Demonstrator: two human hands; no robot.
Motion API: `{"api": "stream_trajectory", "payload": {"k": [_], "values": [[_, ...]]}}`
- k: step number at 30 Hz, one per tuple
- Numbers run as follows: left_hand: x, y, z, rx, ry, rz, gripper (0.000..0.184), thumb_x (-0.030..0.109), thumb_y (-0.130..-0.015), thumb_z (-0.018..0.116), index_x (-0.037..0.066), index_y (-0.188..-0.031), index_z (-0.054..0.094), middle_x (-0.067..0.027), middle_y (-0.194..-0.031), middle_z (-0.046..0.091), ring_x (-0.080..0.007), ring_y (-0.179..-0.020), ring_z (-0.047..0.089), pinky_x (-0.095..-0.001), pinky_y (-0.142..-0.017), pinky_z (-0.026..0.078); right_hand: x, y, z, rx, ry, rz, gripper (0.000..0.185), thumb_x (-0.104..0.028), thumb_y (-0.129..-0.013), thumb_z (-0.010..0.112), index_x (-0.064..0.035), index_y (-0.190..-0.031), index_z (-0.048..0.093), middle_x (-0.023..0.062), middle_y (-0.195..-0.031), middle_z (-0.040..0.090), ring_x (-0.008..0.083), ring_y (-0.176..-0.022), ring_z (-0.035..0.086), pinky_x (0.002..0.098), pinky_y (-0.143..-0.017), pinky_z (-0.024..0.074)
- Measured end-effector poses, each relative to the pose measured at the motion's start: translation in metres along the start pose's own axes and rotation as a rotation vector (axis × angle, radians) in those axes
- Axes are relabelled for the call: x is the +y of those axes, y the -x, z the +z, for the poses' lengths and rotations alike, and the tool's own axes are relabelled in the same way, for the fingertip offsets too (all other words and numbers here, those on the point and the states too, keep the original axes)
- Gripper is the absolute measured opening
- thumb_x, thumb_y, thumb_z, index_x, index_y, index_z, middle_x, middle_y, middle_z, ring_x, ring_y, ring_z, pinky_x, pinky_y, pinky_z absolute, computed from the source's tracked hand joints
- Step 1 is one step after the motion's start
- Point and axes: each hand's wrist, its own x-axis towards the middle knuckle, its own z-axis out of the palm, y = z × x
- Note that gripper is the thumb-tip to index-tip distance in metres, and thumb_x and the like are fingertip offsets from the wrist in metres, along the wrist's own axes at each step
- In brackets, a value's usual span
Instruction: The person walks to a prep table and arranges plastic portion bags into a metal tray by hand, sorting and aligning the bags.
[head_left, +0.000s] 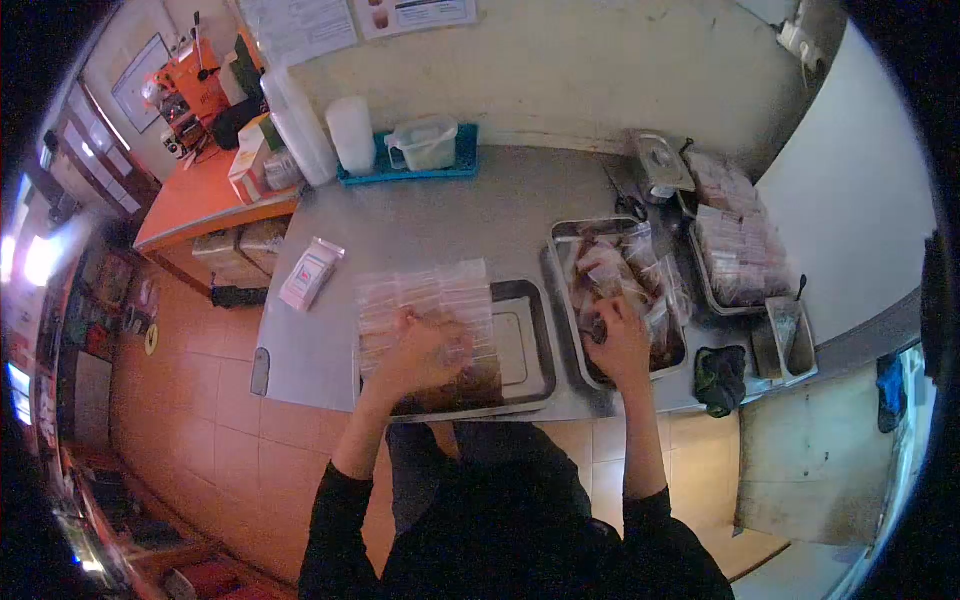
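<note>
My left hand (425, 352) is over rows of clear plastic packets (425, 290) that lie across the left part of a metal tray (548, 350); its fingers are blurred. My right hand (620, 345) reaches into a second metal tray (560, 250) on the right, its fingers bent round something dark that I cannot make out. That tray holds loose clear bags (640, 260) and reddish-brown pieces. A white and pink packet (312, 273) lies on the metal table left of the rows.
At the right, another tray holds stacked packets (740, 250), near a lidded metal container (662, 165), scissors (630, 205), a dark cloth (720, 380) and a small metal bin (785, 335). A blue tray (410, 172) with white containers stands at the back. An orange table (200, 205) is left.
</note>
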Motion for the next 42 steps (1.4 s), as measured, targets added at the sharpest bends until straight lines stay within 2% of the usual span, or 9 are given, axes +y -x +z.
{"api": "stream_trajectory", "payload": {"k": [4, 7, 13, 15, 20, 24, 32, 37, 42], "values": [[-0.004, -0.002, 0.009, 0.091, -0.073, 0.091, 0.019, 0.024, -0.074, 0.070, 0.014, -0.090, 0.067, -0.0066, -0.092, 0.065, -0.0274, -0.098, 0.059, -0.0517, -0.093, 0.028, -0.006, -0.004, 0.008, 0.124, -0.019, 0.012, 0.026, -0.014, -0.078, 0.069, -0.0085, -0.101, 0.058, 0.0139, -0.098, 0.058, 0.0362, -0.096, 0.058, 0.0480, -0.082, 0.0465], [-0.008, -0.006, 0.009, -0.146, -0.162, -0.043, 0.018, 0.031, -0.078, 0.071, 0.017, -0.090, 0.069, -0.0005, -0.094, 0.065, -0.0238, -0.091, 0.060, -0.0519, -0.093, 0.028, -0.004, -0.006, 0.000, 0.133, 0.023, 0.055, 0.014, -0.011, -0.085, 0.062, -0.0059, -0.098, 0.059, 0.0161, -0.093, 0.061, 0.0378, -0.089, 0.061, 0.0426, -0.077, 0.0490], [-0.008, -0.011, -0.001, -0.111, -0.003, 0.009, 0.010, 0.025, -0.075, 0.070, 0.015, -0.075, 0.069, -0.0027, -0.080, 0.065, -0.0241, -0.082, 0.060, -0.0491, -0.092, 0.029, -0.036, -0.008, -0.039, 0.254, -0.523, 0.147, 0.007, -0.011, -0.093, 0.058, -0.0049, -0.096, 0.056, 0.0124, -0.083, 0.063, 0.0271, -0.075, 0.067, 0.0359, -0.068, 0.0511], [-0.003, -0.014, -0.004, -0.075, 0.069, 0.029, 0.008, 0.014, -0.069, 0.065, 0.009, -0.074, 0.069, -0.0096, -0.078, 0.067, -0.0308, -0.082, 0.063, -0.0524, -0.094, 0.033, -0.053, -0.004, -0.047, 0.068, -0.804, 0.135, 0.007, -0.012, -0.095, 0.058, -0.0048, -0.096, 0.056, 0.0079, -0.082, 0.063, 0.0168, -0.073, 0.065, 0.0329, -0.068, 0.0516], [-0.014, -0.015, 0.009, 0.016, 0.074, 0.013, 0.009, 0.012, -0.065, 0.066, 0.009, -0.072, 0.070, -0.0110, -0.074, 0.068, -0.0319, -0.072, 0.064, -0.0491, -0.089, 0.040, -0.097, 0.017, -0.017, -0.493, -1.283, 0.174, 0.006, -0.010, -0.095, 0.057, -0.0041, -0.096, 0.056, 0.0047, -0.080, 0.065, 0.0124, -0.078, 0.066, 0.0278, -0.066, 0.0537], [-0.021, -0.018, 0.012, 0.043, 0.273, 0.010, 0.010, 0.012, -0.063, 0.067, 0.009, -0.071, 0.070, -0.0117, -0.070, 0.068, -0.0317, -0.065, 0.064, -0.0429, -0.074, 0.049, -0.112, 0.028, 0.028, -0.562, -1.238, 0.223, 0.009, -0.011, -0.091, 0.063, -0.0038, -0.094, 0.058, 0.0051, -0.082, 0.064, 0.0143, -0.076, 0.066, 0.0291, -0.066, 0.0527], [-0.025, -0.018, 0.008, -0.054, 0.131, 0.003, 0.006, 0.017, -0.071, 0.071, 0.014, -0.075, 0.069, -0.0010, -0.082, 0.070, -0.0215, -0.083, 0.066, -0.0405, -0.089, 0.039, -0.124, 0.028, 0.038, -0.115, -0.652, 0.114, 0.015, -0.014, -0.084, 0.071, -0.0028, -0.090, 0.063, 0.0105, -0.082, 0.067, 0.0215, -0.071, 0.065, 0.0319, -0.064, 0.0509], [-0.024, -0.023, 0.011, 0.061, 0.137, 0.092, 0.006, 0.016, -0.067, 0.069, 0.011, -0.071, 0.070, -0.0073, -0.071, 0.068, -0.0303, -0.068, 0.064, -0.0435, -0.080, 0.045, -0.124, 0.022, 0.034, -0.115, -0.636, 0.175, 0.018, -0.018, -0.079, 0.075, -0.0035, -0.084, 0.066, 0.0099, -0.082, 0.066, 0.0218, -0.067, 0.064, 0.0319, -0.063, 0.0497], [-0.033, -0.022, 0.009, -0.124, 0.156, -0.006, 0.008, 0.016, -0.066, 0.073, 0.013, -0.072, 0.070, -0.0018, -0.084, 0.072, -0.0209, -0.081, 0.067, -0.0401, -0.088, 0.042, -0.127, 0.021, 0.030, -0.100, -0.664, 0.213, 0.014, -0.016, -0.077, 0.072, -0.0051, -0.083, 0.065, 0.0108, -0.084, 0.064, 0.0279, -0.067, 0.062, 0.0382, -0.061, 0.0490]]}}
